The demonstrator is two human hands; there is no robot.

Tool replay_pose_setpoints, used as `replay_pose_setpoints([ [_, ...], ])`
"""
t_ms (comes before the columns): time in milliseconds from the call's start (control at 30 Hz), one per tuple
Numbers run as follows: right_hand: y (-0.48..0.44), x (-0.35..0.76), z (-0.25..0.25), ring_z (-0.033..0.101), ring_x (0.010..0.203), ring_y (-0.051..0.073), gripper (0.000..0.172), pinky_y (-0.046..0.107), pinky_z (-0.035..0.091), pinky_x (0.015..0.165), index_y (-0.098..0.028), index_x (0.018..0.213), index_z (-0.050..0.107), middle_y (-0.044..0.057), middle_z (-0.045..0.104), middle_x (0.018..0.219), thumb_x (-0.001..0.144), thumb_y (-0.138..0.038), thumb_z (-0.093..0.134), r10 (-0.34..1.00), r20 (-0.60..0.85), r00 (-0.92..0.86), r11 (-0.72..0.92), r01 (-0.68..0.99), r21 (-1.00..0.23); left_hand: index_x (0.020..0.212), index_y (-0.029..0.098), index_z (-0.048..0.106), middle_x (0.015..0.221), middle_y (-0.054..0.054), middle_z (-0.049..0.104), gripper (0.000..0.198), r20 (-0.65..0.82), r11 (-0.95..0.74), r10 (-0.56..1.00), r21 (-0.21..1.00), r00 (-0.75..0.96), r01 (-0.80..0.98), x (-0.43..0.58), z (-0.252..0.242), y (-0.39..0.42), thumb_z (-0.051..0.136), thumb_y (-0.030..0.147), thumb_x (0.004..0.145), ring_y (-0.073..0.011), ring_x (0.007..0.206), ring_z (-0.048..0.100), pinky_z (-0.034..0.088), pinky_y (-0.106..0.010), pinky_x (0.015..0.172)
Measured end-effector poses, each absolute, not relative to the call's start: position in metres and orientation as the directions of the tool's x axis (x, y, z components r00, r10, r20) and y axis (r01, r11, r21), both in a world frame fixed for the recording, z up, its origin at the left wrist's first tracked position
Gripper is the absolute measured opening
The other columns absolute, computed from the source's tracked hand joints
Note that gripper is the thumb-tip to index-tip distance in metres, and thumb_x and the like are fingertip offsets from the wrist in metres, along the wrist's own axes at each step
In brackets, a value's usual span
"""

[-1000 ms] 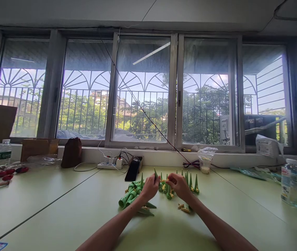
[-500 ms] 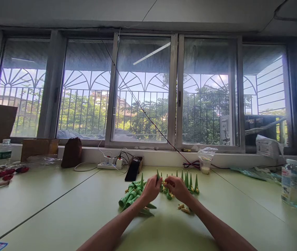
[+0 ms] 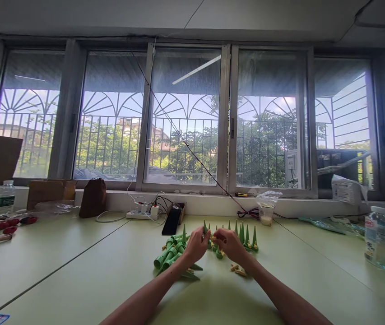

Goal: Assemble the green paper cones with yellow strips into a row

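My left hand [image 3: 196, 246] is closed on a green cone [image 3: 205, 226], whose tip points up above the fingers. Beside it, my right hand [image 3: 228, 241] has its fingertips pinched on a small yellowish piece [image 3: 214, 238]. A pile of green cones [image 3: 168, 255] lies on its side left of and under my left forearm. Several upright green cones [image 3: 254, 239] with yellow bits at their bases stand behind and right of my right hand. Small yellowish pieces [image 3: 238, 270] lie on the table [image 3: 212, 298] by my right wrist.
A black phone [image 3: 171, 221] and a power strip [image 3: 142, 215] lie at the back. A plastic-covered cup [image 3: 266, 212] stands behind the cones. One bottle [image 3: 378, 239] is at the right, another [image 3: 4, 198] far left, near a brown pouch [image 3: 93, 197].
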State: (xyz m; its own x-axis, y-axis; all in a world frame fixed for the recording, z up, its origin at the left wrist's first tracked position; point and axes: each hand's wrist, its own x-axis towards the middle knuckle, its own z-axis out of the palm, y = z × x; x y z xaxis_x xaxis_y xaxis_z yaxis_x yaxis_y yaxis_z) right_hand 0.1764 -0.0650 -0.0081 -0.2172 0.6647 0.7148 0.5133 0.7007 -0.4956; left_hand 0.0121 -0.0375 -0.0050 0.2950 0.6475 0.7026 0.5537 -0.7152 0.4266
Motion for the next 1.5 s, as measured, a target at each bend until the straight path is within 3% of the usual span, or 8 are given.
replay_pose_setpoints([
  [500,-0.060,0.178,-0.015,0.040,0.043,0.010,0.040,0.022,0.028,0.048,-0.021,0.058,0.039,-0.004,0.043,0.045,0.094,-0.036,0.044,0.685,0.687,-0.240,0.656,0.613,-0.440,0.074,0.019,0.049,0.072,-0.002,0.057,0.022,0.726,-0.756,0.601,0.380,0.335,0.533,0.012,-0.005,-0.038,0.041,0.025,0.092,-0.0132,0.064,0.051,0.033,-0.024,0.061],
  [567,-0.061,0.177,-0.014,0.041,0.044,0.010,0.037,0.022,0.029,0.048,-0.020,0.060,0.043,-0.004,0.045,0.047,0.094,-0.037,0.045,0.675,0.697,-0.239,0.667,0.602,-0.439,0.074,0.019,0.049,0.072,-0.002,0.058,0.021,0.726,-0.753,0.603,0.380,0.331,0.537,0.012,-0.006,-0.037,0.041,0.025,0.092,-0.0135,0.065,0.051,0.033,-0.024,0.061],
  [700,-0.064,0.176,-0.014,0.049,0.054,0.011,0.015,0.021,0.035,0.054,-0.018,0.081,0.056,-0.002,0.056,0.060,0.089,-0.030,0.054,0.640,0.726,-0.254,0.713,0.548,-0.437,0.074,0.019,0.050,0.073,-0.003,0.058,0.021,0.715,-0.726,0.627,0.394,0.308,0.564,0.011,-0.006,-0.037,0.041,0.026,0.092,-0.0145,0.067,0.052,0.033,-0.025,0.062],
  [767,-0.063,0.176,-0.014,0.048,0.056,0.011,0.011,0.021,0.035,0.054,-0.018,0.080,0.057,-0.002,0.057,0.062,0.087,-0.026,0.055,0.630,0.733,-0.257,0.715,0.559,-0.419,0.075,0.018,0.051,0.074,-0.003,0.058,0.022,0.706,-0.712,0.640,0.399,0.302,0.577,0.011,-0.006,-0.038,0.041,0.026,0.092,-0.0147,0.067,0.052,0.033,-0.025,0.062],
  [1033,-0.057,0.179,-0.019,0.037,0.050,0.010,0.032,0.022,0.026,0.051,-0.017,0.062,0.051,-0.003,0.049,0.053,0.091,-0.029,0.049,0.667,0.704,-0.246,0.640,0.673,-0.371,0.074,0.018,0.052,0.076,-0.003,0.059,0.021,0.706,-0.720,0.629,0.372,0.325,0.586,0.012,-0.006,-0.041,0.043,0.024,0.092,-0.0150,0.070,0.053,0.033,-0.025,0.064],
  [1267,-0.062,0.176,-0.017,0.041,0.056,0.011,0.010,0.021,0.030,0.055,-0.018,0.076,0.056,-0.003,0.052,0.061,0.086,-0.020,0.054,0.632,0.719,-0.289,0.703,0.604,-0.375,0.074,0.018,0.052,0.073,-0.002,0.058,0.022,0.713,-0.723,0.623,0.368,0.322,0.584,0.011,-0.006,-0.042,0.042,0.025,0.092,-0.0148,0.068,0.053,0.033,-0.025,0.063],
  [1500,-0.061,0.178,-0.018,0.037,0.048,0.010,0.031,0.022,0.026,0.050,-0.018,0.062,0.049,-0.004,0.047,0.050,0.092,-0.027,0.047,0.692,0.669,-0.272,0.647,0.644,-0.407,0.074,0.018,0.051,0.075,-0.002,0.057,0.022,0.713,-0.731,0.614,0.349,0.340,0.587,0.011,-0.006,-0.043,0.042,0.025,0.092,-0.0138,0.067,0.051,0.031,-0.025,0.062],
])
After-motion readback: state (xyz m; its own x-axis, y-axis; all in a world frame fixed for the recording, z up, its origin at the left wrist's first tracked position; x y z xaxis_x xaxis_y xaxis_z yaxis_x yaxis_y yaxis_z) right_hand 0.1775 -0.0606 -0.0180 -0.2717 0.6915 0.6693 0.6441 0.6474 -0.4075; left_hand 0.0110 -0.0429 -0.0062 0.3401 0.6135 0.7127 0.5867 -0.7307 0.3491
